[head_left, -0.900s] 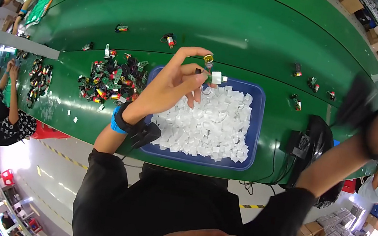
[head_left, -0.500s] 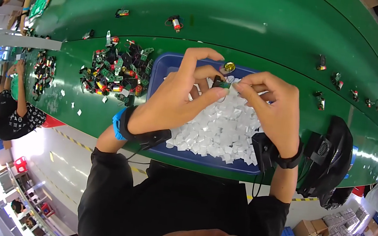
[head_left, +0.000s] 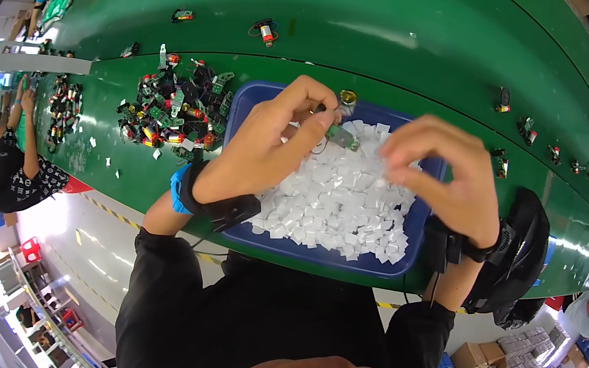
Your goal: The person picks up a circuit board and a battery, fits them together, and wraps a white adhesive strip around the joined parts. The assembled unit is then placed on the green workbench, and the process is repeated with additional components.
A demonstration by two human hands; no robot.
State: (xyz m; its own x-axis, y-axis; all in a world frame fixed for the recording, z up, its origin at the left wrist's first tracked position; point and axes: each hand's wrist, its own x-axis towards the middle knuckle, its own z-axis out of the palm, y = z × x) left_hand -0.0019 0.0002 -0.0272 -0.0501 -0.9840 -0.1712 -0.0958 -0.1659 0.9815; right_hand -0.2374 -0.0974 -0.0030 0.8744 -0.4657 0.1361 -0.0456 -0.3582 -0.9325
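Where left-hand fingers (head_left: 306,137) grip, the board (head_left: 344,139) is hidden.

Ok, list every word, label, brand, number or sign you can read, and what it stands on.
No text can be read.
Green circuit board in the left hand: any markings too small.
Co-worker's patterned black shirt, far left: white marks too small.
Cardboard box, lower right: too blurred.

On the green tabletop (head_left: 379,8), a blue rectangular plastic tray (head_left: 285,249) holds white square pieces (head_left: 336,209); left of the tray lies a green circuit-board heap (head_left: 175,108), right of it a black bag (head_left: 522,254)
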